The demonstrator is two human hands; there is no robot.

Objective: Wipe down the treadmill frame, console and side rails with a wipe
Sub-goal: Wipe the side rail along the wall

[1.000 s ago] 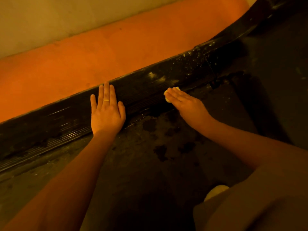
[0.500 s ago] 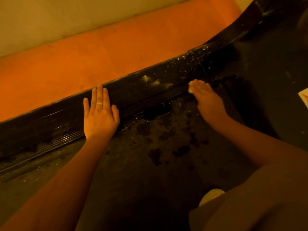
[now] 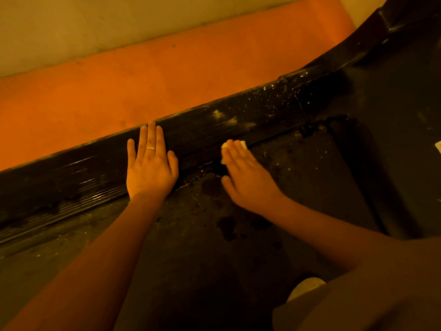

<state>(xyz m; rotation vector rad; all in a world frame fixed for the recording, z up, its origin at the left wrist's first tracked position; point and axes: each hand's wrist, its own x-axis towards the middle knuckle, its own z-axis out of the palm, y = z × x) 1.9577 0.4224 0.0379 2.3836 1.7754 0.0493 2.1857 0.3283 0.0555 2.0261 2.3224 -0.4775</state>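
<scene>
Left hand [image 3: 150,168] flat on side rail [image 3: 238,125], fingers straight; right hand [image 3: 245,180] flat, pressing wipe [image 3: 242,144] beside it; cropped label [image 3: 438,147] unreadable

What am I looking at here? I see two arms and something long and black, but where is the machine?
There is no robot here: a person is cleaning a treadmill by hand. The picture comes from a camera worn on the person's head, looking forward and down, so the two arms reach in from the bottom. The long black ridged strip is the treadmill's side rail, speckled with pale dust toward its right end. The left hand, with a ring on one finger, lies flat on the rail. The right hand presses a small pale wipe with straight fingers, at the rail's inner edge where it meets the dark, stained belt. Beyond the rail are an orange floor and a pale wall.
</scene>
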